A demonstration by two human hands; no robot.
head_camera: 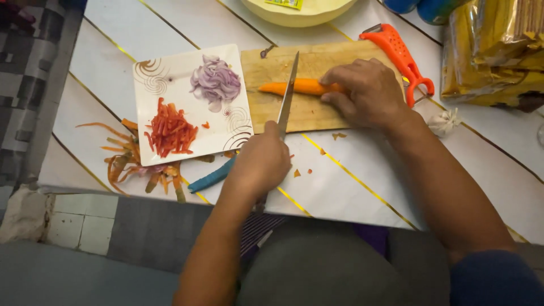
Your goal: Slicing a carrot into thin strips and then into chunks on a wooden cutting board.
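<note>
Knife (287,93) is gripped tight in left hand (262,161), blade over carrot (297,86); right hand (365,93) presses carrot on wood board (317,116), fingers closed on it.

A square white plate (170,76) at nine o'clock carries sliced purple onion (215,82) and red pepper strips (170,133). Orange peelings (127,161) lie at eight o'clock on the white tabletop (351,192), an orange peeler (399,56) at two o'clock, yellow packets (493,51) at three.
</note>
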